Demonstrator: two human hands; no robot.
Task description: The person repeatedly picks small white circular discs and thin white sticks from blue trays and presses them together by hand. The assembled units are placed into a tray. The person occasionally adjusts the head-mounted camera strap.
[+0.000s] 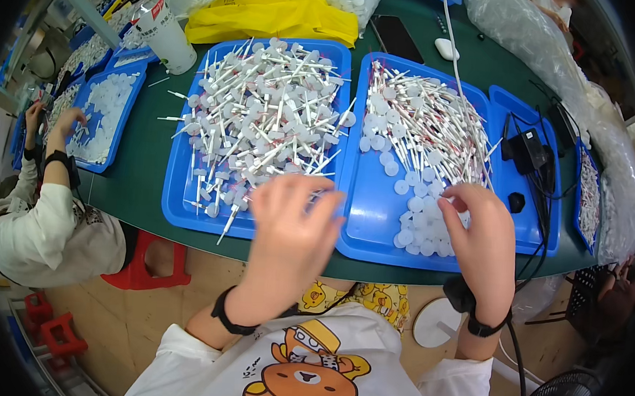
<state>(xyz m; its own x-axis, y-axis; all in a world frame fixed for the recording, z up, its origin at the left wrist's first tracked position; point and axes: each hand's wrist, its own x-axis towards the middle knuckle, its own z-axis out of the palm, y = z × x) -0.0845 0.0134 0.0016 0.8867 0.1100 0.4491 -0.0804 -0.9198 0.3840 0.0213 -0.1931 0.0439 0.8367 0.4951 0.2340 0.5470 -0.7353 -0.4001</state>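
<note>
My left hand [290, 214] is over the near right corner of the left blue tray [173, 206], its fingers smeared by motion. That tray is heaped with white sticks [216, 220] with round translucent discs on them. My right hand [484, 235] hovers at the near right side of the second blue tray [368, 216], thumb and fingertips drawn together in a pinch. What they hold, if anything, is too small to make out. Loose translucent discs [422, 224] lie beside these fingers. Farther back in the same tray is a pile of thin white sticks [434, 110] with reddish parts.
A third blue tray [512, 101] at the right holds a black adapter [529, 150] and cables. Behind the trays are a yellow bag [272, 11], a phone [397, 38] and a white mouse [446, 49]. A white cup [168, 40] stands back left, near a co-worker's hands [69, 118].
</note>
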